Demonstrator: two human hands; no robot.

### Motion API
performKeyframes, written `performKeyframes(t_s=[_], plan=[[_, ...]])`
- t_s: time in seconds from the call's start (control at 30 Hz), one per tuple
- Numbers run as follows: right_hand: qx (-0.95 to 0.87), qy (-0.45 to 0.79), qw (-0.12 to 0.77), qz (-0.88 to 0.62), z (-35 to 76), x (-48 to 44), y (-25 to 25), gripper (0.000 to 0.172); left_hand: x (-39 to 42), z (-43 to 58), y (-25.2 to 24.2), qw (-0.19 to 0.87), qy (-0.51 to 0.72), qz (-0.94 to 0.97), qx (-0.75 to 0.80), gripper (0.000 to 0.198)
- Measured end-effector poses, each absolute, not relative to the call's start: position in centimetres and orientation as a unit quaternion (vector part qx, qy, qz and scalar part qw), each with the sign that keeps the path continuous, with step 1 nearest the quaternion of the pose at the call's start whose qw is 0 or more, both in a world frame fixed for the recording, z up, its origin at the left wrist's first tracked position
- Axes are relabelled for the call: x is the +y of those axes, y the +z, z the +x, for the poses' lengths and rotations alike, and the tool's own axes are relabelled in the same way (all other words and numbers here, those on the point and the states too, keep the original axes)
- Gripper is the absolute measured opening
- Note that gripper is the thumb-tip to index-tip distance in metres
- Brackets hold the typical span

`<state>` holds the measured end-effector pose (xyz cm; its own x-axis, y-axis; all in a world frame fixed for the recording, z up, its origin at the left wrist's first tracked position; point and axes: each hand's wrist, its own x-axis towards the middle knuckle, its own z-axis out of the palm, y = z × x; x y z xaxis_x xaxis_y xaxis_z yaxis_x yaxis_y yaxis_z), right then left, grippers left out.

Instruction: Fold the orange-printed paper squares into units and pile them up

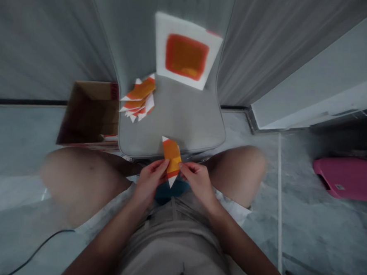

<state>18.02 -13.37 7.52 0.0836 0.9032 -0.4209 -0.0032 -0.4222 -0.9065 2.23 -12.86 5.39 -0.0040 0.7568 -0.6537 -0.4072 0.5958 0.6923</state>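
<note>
I pinch a folded paper (171, 151) by its long edges between my left grip (150, 179) and right grip (198, 181). It is slim and pointed, yellow-orange in the middle, red-orange towards its white tips; one tip points at me, the other away.

It is dim and gray, with soft light. The box (93, 91) is dark inside. The floor (6, 193) has a pale shine at the left. The curtain (47, 33) and knees (72, 176) look smeary. Things stretch near the sides. The folded paper (171, 153) is clearer.
</note>
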Motion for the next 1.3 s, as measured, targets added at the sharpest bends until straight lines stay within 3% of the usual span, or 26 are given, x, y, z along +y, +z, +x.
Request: performKeyframes(t_s=[0.37, 0.7, 1.0, 1.3], plan=[[-0.320, 0.605, 0.417, -0.598, 17.8, -12.9, 7.3, 0.029, -13.6, 1.1, 5.0, 0.710, 0.395, 0.215, 0.542, 0.050], [-0.397, 0.613, 0.399, -0.555, 18.0, -14.1, 7.1, 0.018, -12.6, 0.6, 5.5, 0.644, 0.483, 0.227, 0.549, 0.048], [-0.342, 0.615, 0.441, -0.556, 17.7, -12.5, 7.7, 0.034, -12.9, 0.8, 5.6, 0.635, 0.475, 0.242, 0.559, 0.051], [-0.384, 0.588, 0.434, -0.564, 17.6, -12.9, 7.6, 0.020, -11.9, 0.9, 6.5, 0.644, 0.490, 0.264, 0.525, 0.043]])
